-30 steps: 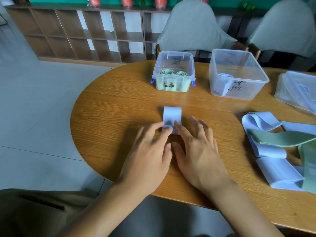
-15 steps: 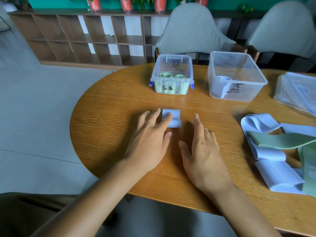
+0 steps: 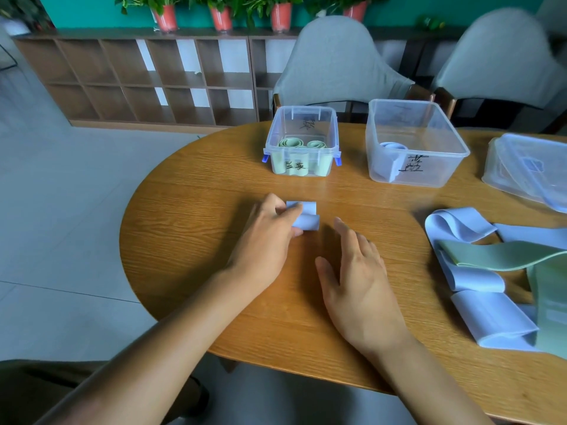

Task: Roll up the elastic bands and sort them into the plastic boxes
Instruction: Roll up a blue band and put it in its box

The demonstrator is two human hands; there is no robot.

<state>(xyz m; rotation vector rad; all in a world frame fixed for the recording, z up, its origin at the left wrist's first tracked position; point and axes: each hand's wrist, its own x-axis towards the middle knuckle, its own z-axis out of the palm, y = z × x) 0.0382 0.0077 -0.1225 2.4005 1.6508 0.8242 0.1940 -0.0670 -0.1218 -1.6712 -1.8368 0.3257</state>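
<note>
Centrally, one blue band roll [image 3: 304, 216], nearly rolled with a short flat tail on its far side, lies on the round wooden worktop [image 3: 196, 216], in front of the boxes. Left hand [image 3: 266, 238]: one, fingers curled on the roll's left end, pinching it; those fingertips cover that end. Right hand [image 3: 359, 280]: one, lying flat with straight, relaxed fingers, near the roll but apart from it, holding nothing. Plastic boxes: two, both unlidded. The small box [image 3: 302, 142], with blue side clips, holds green rolls [image 3: 302, 144]; two coil tops are visible, the count below is hard to make out through the wall. The large box [image 3: 414, 142], just right of it, holds one blue roll [image 3: 392, 147] in its near-left corner. Each box bears a dark handwritten label, not legible. Lids: a stack of clear lids [image 3: 530, 167] at the right edge, cut off by the frame, number uncertain. Loose bands [image 3: 478, 271]: a tangled heap at right, blue and green overlapping, running out of frame; a count cannot be told. Chairs: two grey ones [image 3: 334, 62] behind the worktop, the right one blurred. Beyond them, one low open shelf unit [image 3: 138, 81] carries four red plant pots [image 3: 222, 18], tops cropped.
</note>
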